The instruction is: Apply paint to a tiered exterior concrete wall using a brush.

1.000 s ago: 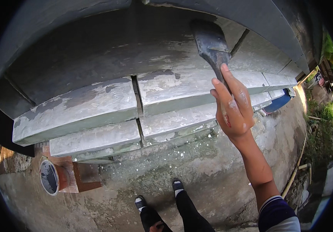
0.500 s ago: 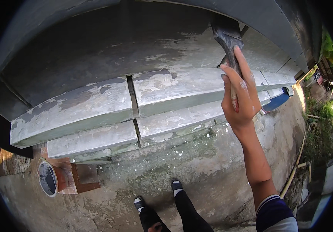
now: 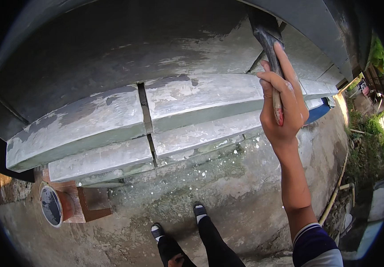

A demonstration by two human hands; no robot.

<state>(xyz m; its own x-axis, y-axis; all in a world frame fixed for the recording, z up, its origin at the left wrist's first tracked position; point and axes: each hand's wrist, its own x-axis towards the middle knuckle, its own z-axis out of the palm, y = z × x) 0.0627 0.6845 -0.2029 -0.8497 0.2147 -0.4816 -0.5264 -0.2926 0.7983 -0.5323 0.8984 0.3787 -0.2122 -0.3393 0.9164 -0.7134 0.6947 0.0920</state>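
My right hand (image 3: 285, 100) is closed around the handle of a wide paintbrush (image 3: 270, 49), with one finger stretched along it toward the bristles. The brush points up, and its dark bristles meet the grey wall surface (image 3: 125, 49) at the upper right. Dark grey paint covers the left and middle of that surface; paler, worn patches show around the brush. Low in the picture, in front of my trouser leg, only a small part of my left hand (image 3: 175, 260) shows, its fingers not clear.
Two pale, patchy ledges (image 3: 205, 95) run below the wall, split by a dark gap (image 3: 144, 107). A bucket of dark grey paint (image 3: 51, 205) stands beside brown blocks (image 3: 95, 200) at lower left. A blue object (image 3: 319, 113), plants (image 3: 365, 138) and a pipe (image 3: 334, 191) lie to the right.
My right hand and the brush have shifted slightly right, and the brush handle is tilted differently. The wall, ledges and bucket sit a little further left in view.
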